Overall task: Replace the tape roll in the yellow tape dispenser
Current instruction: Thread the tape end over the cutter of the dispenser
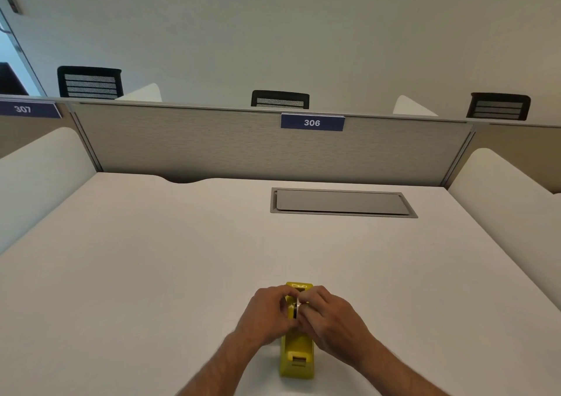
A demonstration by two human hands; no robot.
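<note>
One yellow tape dispenser [297, 351] is sitting on the white surface [151, 274] at the lower centre of the frame, its cutter end pointing toward the bottom edge. Two hands are meeting over its middle: the left hand [267, 315] is curling against the dispenser's left side, and the right hand [329, 319] is pressing in from the right, fingertips pinching at something small and pale in the slot, possibly the tape roll's hub, though it is too hidden to tell. Both hands are closed around the dispenser.

Higher in the frame, one grey recessed cover [341, 202] is lying flush in the surface. Behind it one fabric partition [212, 143] is carrying two blue number signs, 306 [312, 122] at centre and 307 [27, 109] at upper left. Three black chair backs are showing above the partition: one at left [90, 82], one at centre [280, 99], one at right [498, 106].
</note>
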